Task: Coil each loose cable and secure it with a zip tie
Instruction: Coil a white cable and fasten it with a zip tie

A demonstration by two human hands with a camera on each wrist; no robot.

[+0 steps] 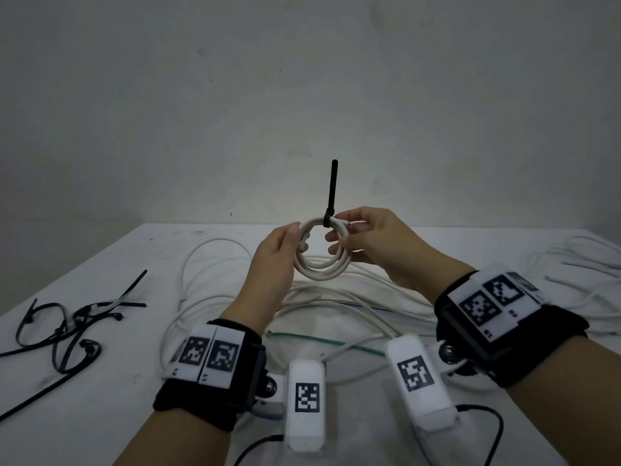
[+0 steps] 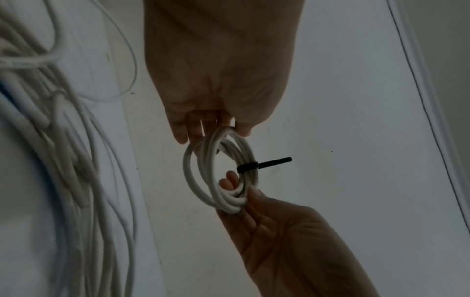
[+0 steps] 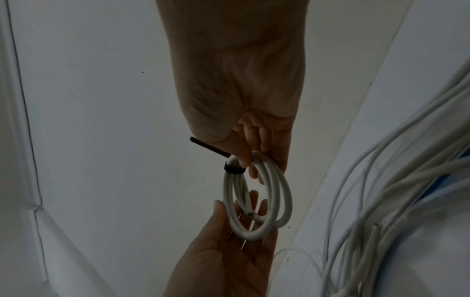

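Both hands are gripping the white cable coil (image 1: 321, 253): left hand (image 1: 279, 250) steadying one side, right hand (image 1: 366, 240) pinching beside the black zip tie (image 1: 331, 196); I'd be cinching it snug, keeping loops aligned

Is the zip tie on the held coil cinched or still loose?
Cinched: the black zip tie wraps tight around the white coil, its tail sticking straight up.

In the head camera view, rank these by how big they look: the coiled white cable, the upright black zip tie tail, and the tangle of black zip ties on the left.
1. Tangle of black zip ties
2. Coiled white cable
3. Upright black zip tie tail
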